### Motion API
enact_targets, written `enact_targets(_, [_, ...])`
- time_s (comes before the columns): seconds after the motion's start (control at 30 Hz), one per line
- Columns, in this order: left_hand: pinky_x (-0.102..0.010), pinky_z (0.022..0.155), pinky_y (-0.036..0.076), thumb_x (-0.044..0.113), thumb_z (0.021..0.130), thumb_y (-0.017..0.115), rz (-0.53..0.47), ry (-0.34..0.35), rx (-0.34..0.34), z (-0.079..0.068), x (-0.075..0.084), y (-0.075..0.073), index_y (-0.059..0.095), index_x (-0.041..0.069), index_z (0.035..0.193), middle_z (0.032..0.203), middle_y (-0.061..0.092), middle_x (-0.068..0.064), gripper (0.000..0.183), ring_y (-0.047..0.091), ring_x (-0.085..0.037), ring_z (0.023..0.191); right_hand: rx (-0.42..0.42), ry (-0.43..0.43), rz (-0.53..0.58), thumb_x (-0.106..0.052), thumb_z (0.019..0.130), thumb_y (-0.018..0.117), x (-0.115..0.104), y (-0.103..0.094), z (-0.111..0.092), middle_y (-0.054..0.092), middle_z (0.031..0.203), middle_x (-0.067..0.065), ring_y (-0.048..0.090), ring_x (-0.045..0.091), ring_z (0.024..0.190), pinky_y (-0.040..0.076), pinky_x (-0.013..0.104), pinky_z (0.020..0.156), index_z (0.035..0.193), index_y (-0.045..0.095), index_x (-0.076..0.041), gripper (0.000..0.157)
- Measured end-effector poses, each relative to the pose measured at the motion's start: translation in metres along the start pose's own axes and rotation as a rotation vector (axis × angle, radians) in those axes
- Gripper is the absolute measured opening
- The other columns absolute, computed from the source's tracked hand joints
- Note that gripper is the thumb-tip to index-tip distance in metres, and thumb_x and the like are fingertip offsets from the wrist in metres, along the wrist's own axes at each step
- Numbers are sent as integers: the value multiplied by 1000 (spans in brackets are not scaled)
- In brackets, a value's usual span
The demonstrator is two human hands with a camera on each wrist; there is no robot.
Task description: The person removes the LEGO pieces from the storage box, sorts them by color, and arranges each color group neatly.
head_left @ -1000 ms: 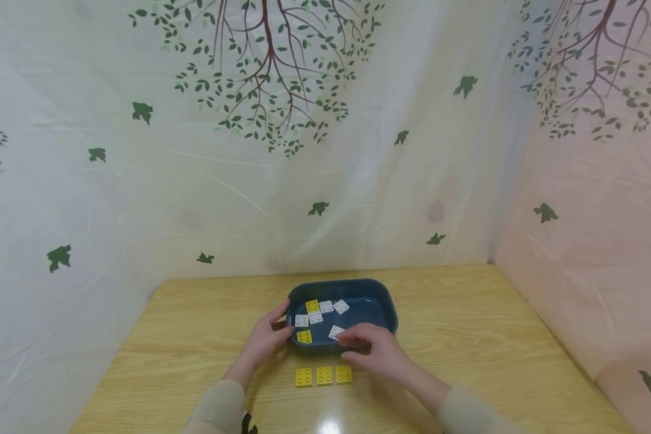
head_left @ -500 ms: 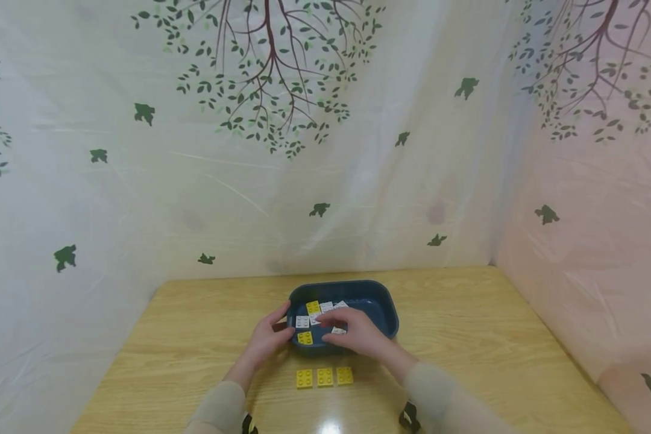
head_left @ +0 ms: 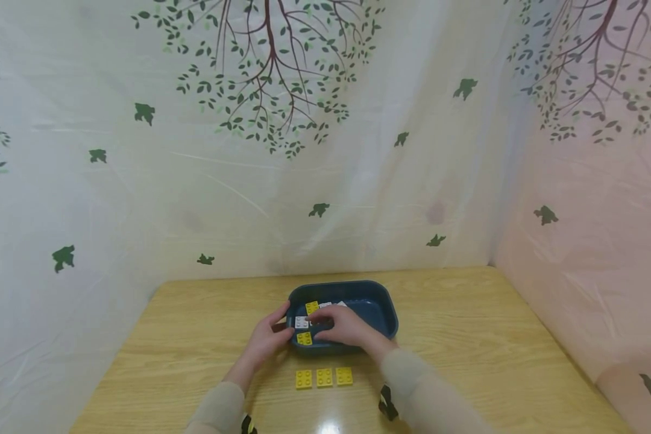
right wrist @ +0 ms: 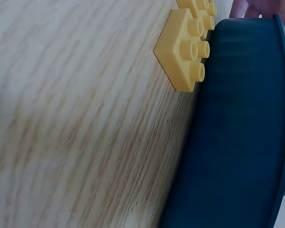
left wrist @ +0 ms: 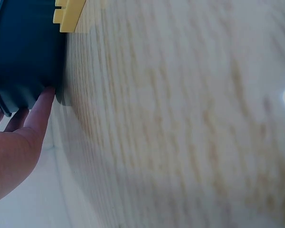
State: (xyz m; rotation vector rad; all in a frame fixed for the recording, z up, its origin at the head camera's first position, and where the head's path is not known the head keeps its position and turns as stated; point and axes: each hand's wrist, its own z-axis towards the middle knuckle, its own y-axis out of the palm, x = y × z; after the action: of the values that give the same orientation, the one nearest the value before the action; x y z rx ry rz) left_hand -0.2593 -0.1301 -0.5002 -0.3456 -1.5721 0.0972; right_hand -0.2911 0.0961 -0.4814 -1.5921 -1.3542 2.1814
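A dark blue tray (head_left: 385, 307) stands on the table. My left hand (head_left: 268, 339) holds its left end, thumb against the front wall and fingers at the back; the left wrist view also shows this hand (left wrist: 16, 152) on the tray (left wrist: 28, 52). My right hand (head_left: 349, 328) reaches over the front rim into the tray, index finger and thumb apart above the bricks. Close to those fingertips lie a white toy brick (head_left: 301, 322) and a yellow brick (head_left: 304, 339). Another yellow brick (head_left: 311, 308) sits behind them. The right hand partly covers further white bricks.
In front of the tray three yellow bricks stand in a row: left (head_left: 304, 379), middle (head_left: 324, 378) and right (head_left: 344, 376). The wooden table (head_left: 493, 337) is backed by a printed curtain (head_left: 239, 223).
My right hand has moved left and inward, from the front white brick to the bricks at the tray's left side. My left hand has stayed on the tray.
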Motion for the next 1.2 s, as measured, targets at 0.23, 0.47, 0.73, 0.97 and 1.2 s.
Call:
enact_targets(0.23, [-49, 104, 44, 6, 94, 61, 2, -5, 0, 0, 0, 0, 38, 12, 153, 154, 37, -21, 63, 48, -41, 130, -72, 22, -9, -19, 87, 77, 1, 6, 9, 67, 122, -9, 59, 10, 114, 44, 37, 105, 125, 69, -21, 39])
enact_targets(0.47, [-48, 103, 45, 4, 94, 60, -4, 3, 1, 0, 1, 0, 38, 12, 153, 154, 37, -21, 64, 49, -41, 130, -104, 19, -69, -20, 86, 78, 5, 11, 17, 67, 121, -10, 58, 10, 114, 42, 35, 106, 124, 70, -21, 39])
enact_targets(0.73, [-47, 100, 48, 4, 92, 62, -28, 11, -1, -1, 1, 1, 39, 10, 152, 152, 38, -24, 64, 50, -42, 128, -140, 18, -83, -17, 84, 79, 3, 11, 19, 69, 117, -10, 58, 9, 114, 41, 35, 108, 120, 72, -19, 37])
enact_targets(0.97, [-46, 100, 49, 6, 92, 63, -12, -9, 0, 0, 1, 0, 39, 11, 152, 152, 38, -23, 65, 49, -42, 129, -159, 43, -104, -16, 84, 80, 4, 13, 24, 70, 115, -12, 59, 8, 112, 41, 33, 107, 118, 74, -20, 35])
enact_targets(1.2, [-46, 99, 49, 5, 92, 62, -17, -15, -5, 2, -1, 0, 39, 13, 153, 153, 37, -22, 65, 48, -42, 130, -153, 48, -123, -15, 82, 81, 7, 17, 29, 70, 113, -14, 59, 7, 111, 43, 33, 105, 116, 75, -22, 35])
